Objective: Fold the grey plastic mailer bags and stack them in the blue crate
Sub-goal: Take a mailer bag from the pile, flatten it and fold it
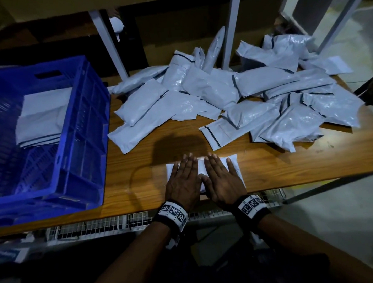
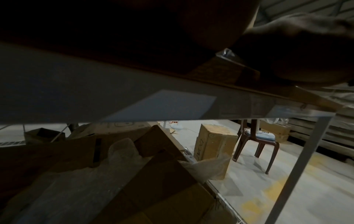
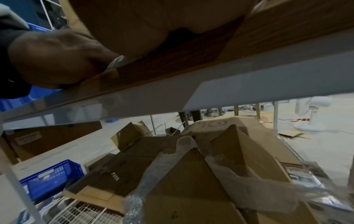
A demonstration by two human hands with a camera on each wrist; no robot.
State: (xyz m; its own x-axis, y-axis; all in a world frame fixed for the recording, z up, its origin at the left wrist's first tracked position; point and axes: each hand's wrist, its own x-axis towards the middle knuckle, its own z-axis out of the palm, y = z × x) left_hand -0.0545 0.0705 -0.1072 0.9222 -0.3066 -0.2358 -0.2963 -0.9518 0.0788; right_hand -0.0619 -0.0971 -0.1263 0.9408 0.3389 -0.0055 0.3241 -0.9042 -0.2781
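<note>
A folded grey mailer bag [image 1: 234,160] lies at the front edge of the wooden table [image 1: 290,168]. My left hand [image 1: 183,178] and right hand [image 1: 222,176] press flat on it side by side, fingers straight, covering most of it. A heap of unfolded grey mailer bags [image 1: 233,100] spreads across the back and right of the table. The blue crate [image 1: 80,147] stands at the left with folded bags [image 1: 44,118] stacked inside. In the wrist views only a corner of the bag [image 3: 114,63] shows under my palms at the table edge [image 2: 249,89].
Grey metal frame legs [image 1: 231,26] rise behind the heap. Under the table are cardboard boxes [image 3: 191,174], bubble wrap and another blue crate [image 3: 47,178]. A brown plastic chair [image 2: 256,145] and a carton stand on the floor to the right.
</note>
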